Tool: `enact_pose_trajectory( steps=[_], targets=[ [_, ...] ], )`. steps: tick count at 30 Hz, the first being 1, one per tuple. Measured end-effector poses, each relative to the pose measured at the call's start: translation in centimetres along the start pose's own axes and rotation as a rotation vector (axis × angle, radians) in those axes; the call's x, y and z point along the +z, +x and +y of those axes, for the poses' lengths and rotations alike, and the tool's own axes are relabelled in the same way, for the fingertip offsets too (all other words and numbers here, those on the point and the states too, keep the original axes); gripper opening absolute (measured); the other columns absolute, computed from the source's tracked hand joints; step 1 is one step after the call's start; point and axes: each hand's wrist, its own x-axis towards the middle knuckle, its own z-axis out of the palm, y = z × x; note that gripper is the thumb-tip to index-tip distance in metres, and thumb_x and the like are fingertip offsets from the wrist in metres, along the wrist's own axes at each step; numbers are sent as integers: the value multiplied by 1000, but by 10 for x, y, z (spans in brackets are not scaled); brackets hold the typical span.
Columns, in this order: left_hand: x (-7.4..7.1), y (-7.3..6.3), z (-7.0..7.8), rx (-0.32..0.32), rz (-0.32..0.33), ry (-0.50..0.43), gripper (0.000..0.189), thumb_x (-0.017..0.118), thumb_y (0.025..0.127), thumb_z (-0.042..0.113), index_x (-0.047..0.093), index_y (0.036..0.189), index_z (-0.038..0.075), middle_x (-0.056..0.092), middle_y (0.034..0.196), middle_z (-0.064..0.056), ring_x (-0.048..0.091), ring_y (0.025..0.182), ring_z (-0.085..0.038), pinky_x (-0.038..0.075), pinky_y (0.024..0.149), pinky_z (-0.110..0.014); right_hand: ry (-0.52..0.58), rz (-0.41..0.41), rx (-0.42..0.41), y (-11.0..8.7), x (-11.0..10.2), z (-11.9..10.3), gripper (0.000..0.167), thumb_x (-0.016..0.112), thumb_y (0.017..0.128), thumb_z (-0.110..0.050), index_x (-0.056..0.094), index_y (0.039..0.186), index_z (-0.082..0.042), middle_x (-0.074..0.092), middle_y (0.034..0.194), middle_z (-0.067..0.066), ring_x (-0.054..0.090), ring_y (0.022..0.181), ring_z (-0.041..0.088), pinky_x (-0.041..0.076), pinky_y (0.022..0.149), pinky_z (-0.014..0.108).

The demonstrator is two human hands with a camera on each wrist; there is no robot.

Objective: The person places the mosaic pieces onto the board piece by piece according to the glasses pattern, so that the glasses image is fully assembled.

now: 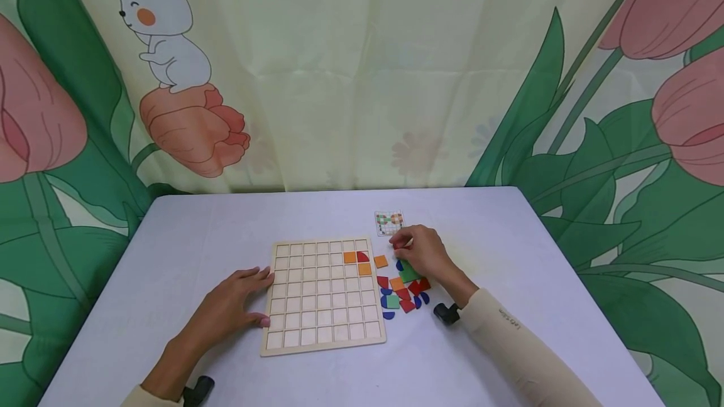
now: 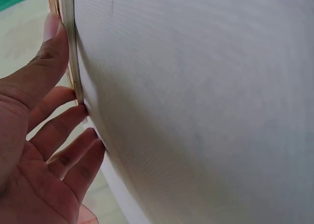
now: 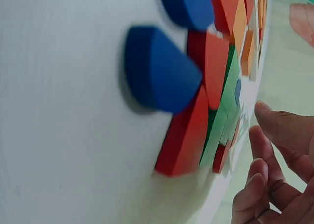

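Note:
My left hand (image 1: 240,300) rests against the left edge of a wooden grid board (image 1: 322,350), thumb and fingers spread along it. The left wrist view shows that hand (image 2: 49,130) with its thumb and fingertips at the board's edge (image 2: 72,47). On the board, two orange squares (image 1: 364,269) and a red quarter-circle (image 1: 362,257) fill cells near the upper right corner. Over the top of a pile of pieces hovers my right hand (image 1: 421,250), fingers loosely bent beside a red piece (image 1: 399,245). The right wrist view shows nothing between its fingertips.
A small printed pattern card (image 1: 389,222) lies just beyond the right hand. Right of the board are loose red pieces (image 1: 407,306), blue half-rounds (image 1: 388,315), green pieces (image 1: 393,301) and an orange square (image 1: 381,261). A patterned curtain (image 1: 362,80) hangs behind the white-covered table (image 1: 209,231).

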Motion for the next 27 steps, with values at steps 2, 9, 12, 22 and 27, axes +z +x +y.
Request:
enact_pose_trajectory(
  steps=[2,9,12,22,27],
  targets=[
    [0,0,-1,2,1,-1,92,98,68,36,63,148,8,56,160,-10,51,148,-40,49,113,-61,11,2,12,3,-2,2,23,84,92,-10,82,114,-17,73,99,2,64,92,20,61,75,27],
    [0,-1,-2,10,15,-1,91,98,68,36,64,147,8,57,159,-10,51,147,-41,49,113,-61,-47,24,24,9,-4,5,24,84,93,-13,79,117,-16,72,101,4,63,95,22,59,71,26],
    [1,0,-1,7,13,2,91,98,68,36,64,147,8,57,159,-11,51,147,-41,49,113,-61,-71,19,28,12,-3,6,23,83,94,-15,79,116,-16,72,100,4,64,97,22,60,74,28],
    [0,0,-1,18,12,15,91,98,68,38,64,147,8,58,158,-10,52,146,-40,51,112,-60,-106,-27,52,18,-3,7,23,83,95,-18,77,116,-16,71,98,4,65,94,21,60,76,30],
    [0,0,-1,0,-1,11,92,98,67,38,64,147,8,58,159,-10,51,147,-40,50,113,-60,-61,-55,76,21,-3,7,21,84,94,-17,73,111,-15,71,98,4,65,94,21,60,78,28]
  ],
)
